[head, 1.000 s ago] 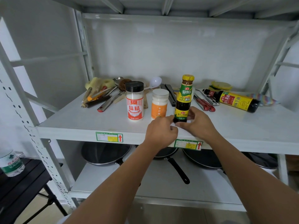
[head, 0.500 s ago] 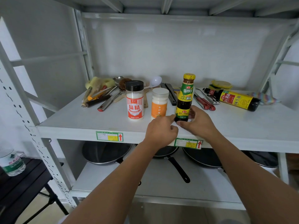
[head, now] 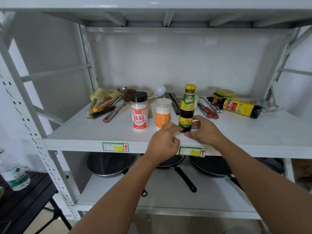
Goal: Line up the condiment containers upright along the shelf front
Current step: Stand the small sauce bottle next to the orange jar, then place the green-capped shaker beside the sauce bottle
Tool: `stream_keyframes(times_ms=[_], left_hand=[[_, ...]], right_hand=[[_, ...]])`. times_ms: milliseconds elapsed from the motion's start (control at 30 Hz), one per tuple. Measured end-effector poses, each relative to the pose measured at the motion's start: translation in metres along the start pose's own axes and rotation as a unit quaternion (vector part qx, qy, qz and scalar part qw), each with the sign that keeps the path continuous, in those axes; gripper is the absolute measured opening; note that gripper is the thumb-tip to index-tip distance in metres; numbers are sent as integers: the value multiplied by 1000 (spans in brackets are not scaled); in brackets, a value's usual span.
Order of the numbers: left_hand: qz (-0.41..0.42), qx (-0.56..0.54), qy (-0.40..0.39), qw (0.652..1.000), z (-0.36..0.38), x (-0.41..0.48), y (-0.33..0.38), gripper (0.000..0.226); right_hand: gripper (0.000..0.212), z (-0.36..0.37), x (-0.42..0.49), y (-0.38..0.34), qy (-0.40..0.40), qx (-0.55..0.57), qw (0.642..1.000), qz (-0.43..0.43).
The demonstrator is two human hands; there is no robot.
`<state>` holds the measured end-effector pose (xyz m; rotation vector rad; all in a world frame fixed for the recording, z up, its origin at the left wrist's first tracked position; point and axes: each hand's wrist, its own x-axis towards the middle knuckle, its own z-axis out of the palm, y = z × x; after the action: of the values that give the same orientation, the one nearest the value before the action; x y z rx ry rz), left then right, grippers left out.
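Note:
Three containers stand upright in a row near the front of the white shelf (head: 84, 137): a black-capped white jar with a red label (head: 139, 110), a white-lidded jar with an orange label (head: 163, 114), and a dark sauce bottle with a yellow cap and green label (head: 188, 107). My left hand (head: 164, 143) touches the sauce bottle's base from the left with its fingertips. My right hand (head: 205, 130) cups the base from the right. A dark soy sauce bottle with a yellow label (head: 236, 107) lies on its side at the back right.
Behind the jars lie utensils (head: 108, 105), a white ladle (head: 158, 92), red-handled tools (head: 208, 111) and yellow sponges (head: 224, 92). Pans (head: 111, 163) sit on the lower shelf. A water bottle (head: 14, 173) stands on a black table at the lower left.
Both hands have stayed at the sauce bottle's base. The bottle has shifted very slightly and stands upright next to the orange-labelled jar.

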<state>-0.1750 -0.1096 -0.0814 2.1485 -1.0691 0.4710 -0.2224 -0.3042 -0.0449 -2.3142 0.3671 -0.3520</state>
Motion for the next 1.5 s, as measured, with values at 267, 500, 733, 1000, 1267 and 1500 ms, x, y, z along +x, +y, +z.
stream_keyframes(times_ms=[267,500,733,1000,1267,1500], left_hand=[[103,21,-21,994,7,3,20,28],[150,-7,6,989,29,17,37,18],[155,-90,-87,980,24,32,30,28],[153,-149,-114,970,26,33,25,28],[155,-150,-119,969,26,40,25,22],[135,-141,-114,974,28,38,27,16]], right_hand=[[42,-54,0,20,154,-76,985,-15],[31,-67,46,3,127,-158,977,-61],[24,-70,131,-5,113,-162,980,20],[75,-31,206,4,93,-104,987,80],[108,-28,231,8,85,-59,989,107],[108,-42,202,7,99,65,987,111]])
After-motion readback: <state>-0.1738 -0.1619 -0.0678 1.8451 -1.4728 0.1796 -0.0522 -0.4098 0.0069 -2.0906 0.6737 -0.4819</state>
